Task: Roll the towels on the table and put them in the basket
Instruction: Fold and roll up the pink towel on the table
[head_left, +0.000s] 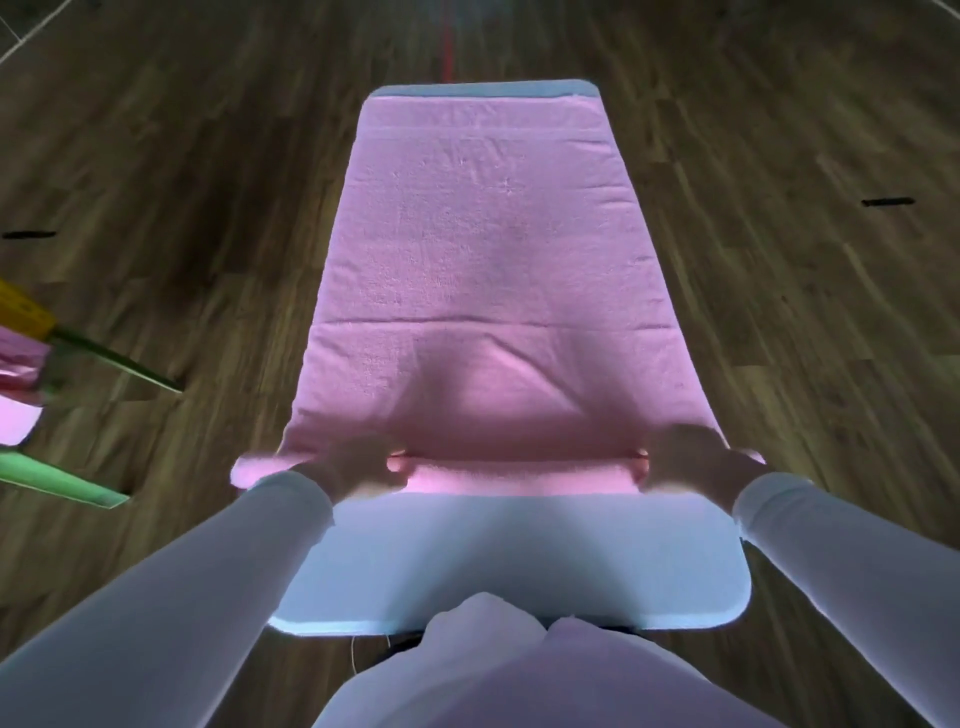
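At the far left edge there is a yellow thing. Some pink cloth sits just below it, and a green bar is below that. They are cut off by the edge, so I cannot tell if this is the basket. A short black mark is on the brown wood floor above them.

Next comes the left sleeve, white and long. It reaches up to the left hand. The hand is blurry. It lies on the near left corner of the pink towel. Its fingers bend over the edge and its thumb points in to the middle, so it is holding the towel.

The pink towel lies flat and long on the light blue table. It covers most of the top and goes almost to the far end. The near end is turned over into a small roll between the two hands. There are soft folds just past the roll. Far off, a thin red line is on the floor.

The right hand is on the near right corner of the towel. It is blurry too. Its fingers bend over the roll and its thumb points in, so it is also holding the towel. The right sleeve is white. Another black mark is on the floor at the right.
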